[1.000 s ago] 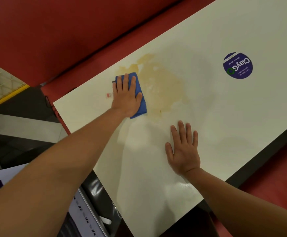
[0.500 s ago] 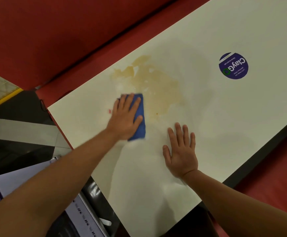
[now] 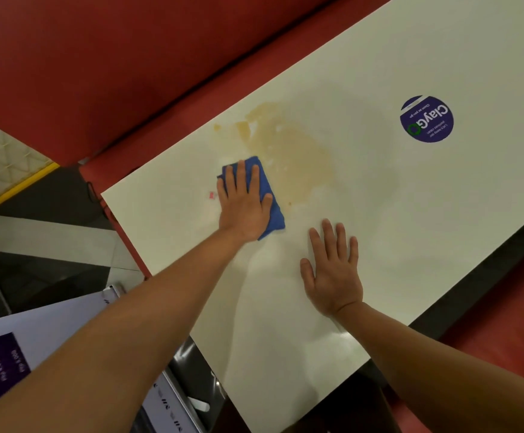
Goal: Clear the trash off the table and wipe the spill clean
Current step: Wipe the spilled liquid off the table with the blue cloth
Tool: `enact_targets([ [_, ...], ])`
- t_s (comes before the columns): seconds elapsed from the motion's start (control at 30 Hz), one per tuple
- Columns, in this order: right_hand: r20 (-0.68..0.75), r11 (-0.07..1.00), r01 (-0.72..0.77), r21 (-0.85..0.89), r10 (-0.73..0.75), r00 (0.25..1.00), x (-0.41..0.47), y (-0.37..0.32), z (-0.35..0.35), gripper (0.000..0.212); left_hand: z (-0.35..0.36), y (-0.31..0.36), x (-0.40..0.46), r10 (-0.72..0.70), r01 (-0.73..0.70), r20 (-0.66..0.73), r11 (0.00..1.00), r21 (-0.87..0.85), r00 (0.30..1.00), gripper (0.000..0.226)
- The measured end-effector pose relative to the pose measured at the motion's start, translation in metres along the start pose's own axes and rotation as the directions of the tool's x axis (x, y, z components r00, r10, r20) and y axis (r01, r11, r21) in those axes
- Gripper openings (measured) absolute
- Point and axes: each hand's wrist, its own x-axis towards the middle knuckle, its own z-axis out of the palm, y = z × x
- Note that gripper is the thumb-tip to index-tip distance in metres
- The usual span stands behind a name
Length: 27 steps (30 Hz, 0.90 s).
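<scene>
A brownish spill (image 3: 291,148) spreads over the white table (image 3: 410,214) near its far edge. A folded blue cloth (image 3: 271,207) lies at the spill's near-left edge. My left hand (image 3: 243,204) presses flat on the cloth with straight fingers. My right hand (image 3: 334,273) rests flat on the bare table, palm down, to the right of and nearer than the cloth. A tiny red scrap (image 3: 212,194) lies just left of my left hand.
A round purple ClayGo sticker (image 3: 426,119) is stuck on the table to the right. Red bench seats (image 3: 98,57) run along the far side, and red floor or seating shows at the lower right. A white sign with a purple panel (image 3: 10,354) stands below the table's left corner.
My left hand slid the cloth toward me away from the spill, then pushed it forward again to the spill's near-left edge. The spill's left part looks thinner. My right hand stayed planted.
</scene>
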Motion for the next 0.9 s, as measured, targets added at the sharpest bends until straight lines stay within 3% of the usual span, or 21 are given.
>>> enact_targets([
  [0.17,0.056,0.998,-0.024,0.064,0.021,0.998,0.001,0.002,-0.002,0.059,0.019,0.034,-0.085,0.132,-0.120,0.124,0.987,-0.104,0.983,0.065],
  [0.27,-0.024,0.905,-0.127,0.406,0.149,0.989,0.003,0.000,-0.011,0.049,0.013,0.022,-0.114,0.230,-0.156,0.165,0.916,-0.369,0.959,0.060],
  [0.33,-0.069,0.825,-0.138,0.548,0.210,0.975,0.008,-0.008,-0.021,0.044,0.004,-0.003,-0.118,0.186,-0.125,0.079,0.865,-0.487,0.979,0.061],
  [0.43,-0.140,0.918,0.086,0.387,-0.034,0.990,0.017,-0.041,-0.020,0.046,0.001,-0.055,-0.105,-0.004,-0.021,-0.070,0.932,-0.362,0.998,0.063],
  [0.5,-0.081,0.954,0.194,0.227,-0.180,0.980,0.023,-0.070,-0.007,0.055,0.003,-0.077,-0.101,-0.064,0.042,-0.083,0.967,-0.250,0.994,0.061],
  [0.6,0.047,0.984,0.176,0.039,-0.178,0.983,0.022,-0.096,0.015,0.063,0.010,-0.083,-0.102,-0.045,0.029,-0.096,0.988,-0.153,0.994,0.060],
  [0.77,0.083,0.955,0.290,-0.065,-0.284,0.955,0.038,-0.059,0.013,0.056,0.011,-0.082,-0.098,-0.045,0.022,-0.133,0.986,-0.165,0.990,0.064],
  [0.9,0.089,0.979,0.186,-0.085,-0.179,0.980,0.093,-0.014,-0.010,0.058,0.014,-0.083,-0.099,-0.037,0.014,-0.151,0.988,-0.152,0.988,0.065],
])
